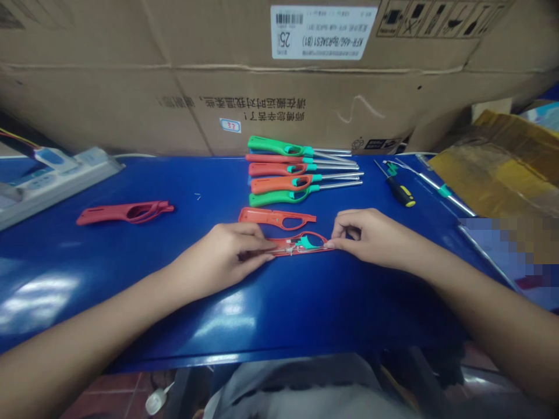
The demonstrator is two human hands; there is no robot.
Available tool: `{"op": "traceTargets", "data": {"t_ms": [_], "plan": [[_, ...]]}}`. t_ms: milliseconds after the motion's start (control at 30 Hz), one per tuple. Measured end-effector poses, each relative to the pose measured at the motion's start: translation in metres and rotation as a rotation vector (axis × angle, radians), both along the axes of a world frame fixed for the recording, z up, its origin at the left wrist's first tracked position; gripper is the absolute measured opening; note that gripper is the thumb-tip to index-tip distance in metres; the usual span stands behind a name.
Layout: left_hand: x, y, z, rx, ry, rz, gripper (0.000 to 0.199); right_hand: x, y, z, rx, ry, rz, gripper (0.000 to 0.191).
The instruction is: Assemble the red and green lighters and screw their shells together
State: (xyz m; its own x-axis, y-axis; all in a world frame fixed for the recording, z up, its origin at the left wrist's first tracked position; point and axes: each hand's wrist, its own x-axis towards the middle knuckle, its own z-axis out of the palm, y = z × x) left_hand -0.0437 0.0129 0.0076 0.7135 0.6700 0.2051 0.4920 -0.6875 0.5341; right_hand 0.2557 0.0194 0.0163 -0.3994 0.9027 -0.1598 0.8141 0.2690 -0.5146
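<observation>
An open half of a red lighter casing [285, 251] lies on the blue table between my hands, its inner parts exposed. A teal trigger [305, 242] and thin white wires sit inside it. My left hand [233, 250] is closed on the casing's handle end, fingertips pinching it. At the other end my right hand [360, 235] pinches the casing's front tip with thumb and finger. Just behind it rests the matching red-orange casing half [277, 219], loose and hollow side up. A darker red casing [126, 213] lies off to the left.
Several assembled lighters [279, 185], green, red and orange, lie in a row toward the back. A black and yellow screwdriver [402, 192] and a metal lighter tube [449, 192] are at right. A white power strip [56, 180] sits left; a large cardboard box [174, 75] stands behind.
</observation>
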Motion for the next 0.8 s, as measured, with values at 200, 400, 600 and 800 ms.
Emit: {"op": "traceTargets", "data": {"t_ms": [200, 400, 600, 800], "plan": [[-0.005, 0.002, 0.005, -0.049, -0.001, 0.062, 0.034, 0.001, 0.0, 0.0, -0.021, -0.005, -0.005, 0.02], [-0.004, 0.005, 0.003, -0.019, 0.002, 0.131, 0.025, 0.003, 0.002, -0.001, -0.044, 0.013, -0.019, 0.021], [-0.003, 0.01, -0.002, -0.052, -0.08, 0.144, 0.02, 0.002, 0.001, 0.0, -0.031, 0.012, -0.01, 0.022], [0.001, 0.016, -0.011, -0.301, -0.25, 0.246, 0.017, 0.003, 0.001, -0.001, -0.022, 0.011, -0.007, 0.022]]}}
